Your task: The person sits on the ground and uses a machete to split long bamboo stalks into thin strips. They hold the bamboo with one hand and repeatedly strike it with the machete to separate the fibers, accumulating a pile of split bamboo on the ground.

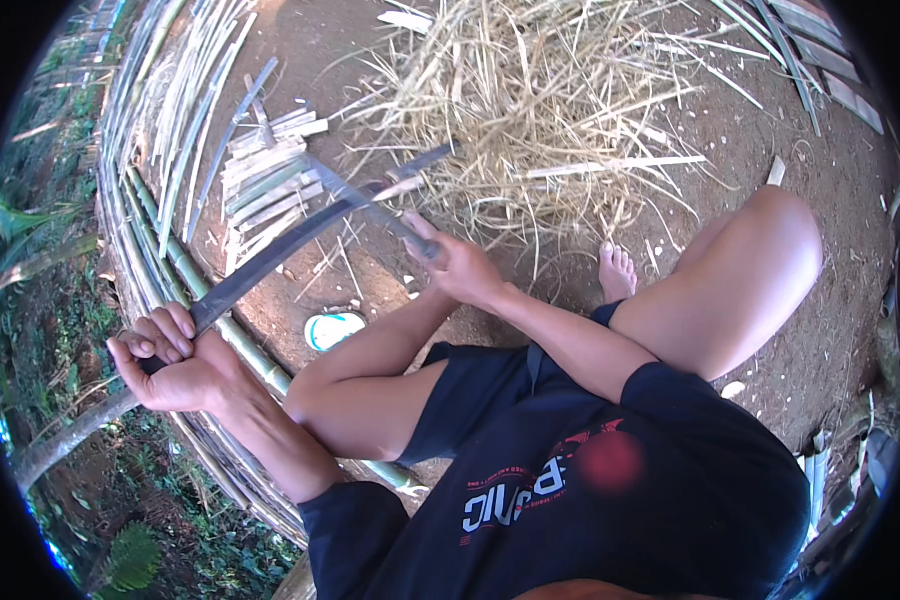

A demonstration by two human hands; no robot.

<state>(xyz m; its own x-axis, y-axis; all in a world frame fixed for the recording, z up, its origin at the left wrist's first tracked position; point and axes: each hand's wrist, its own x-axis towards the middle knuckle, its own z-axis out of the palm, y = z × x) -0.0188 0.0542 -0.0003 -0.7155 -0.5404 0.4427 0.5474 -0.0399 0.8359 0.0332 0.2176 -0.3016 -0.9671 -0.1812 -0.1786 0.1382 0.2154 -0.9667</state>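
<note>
My left hand (175, 360) is at the left, palm up, with its fingers closed around the near end of a long, dark, flat strip (270, 255) that looks like split bamboo. The strip slants up and away to the right, toward the shavings. My right hand (460, 268), in front of my body, grips the handle of a knife (365, 203). Its narrow grey blade points up and left and crosses the strip partway along. Whether the edge bites into the strip cannot be made out.
Pale shavings (530, 110) heap on the dirt ahead. Short split bamboo pieces (270, 180) lie stacked at the upper left, near long thin strips (185, 120). Bamboo poles (195, 275) run along the left, beside green plants. A white, green-rimmed round object (334, 330) sits by my bent leg.
</note>
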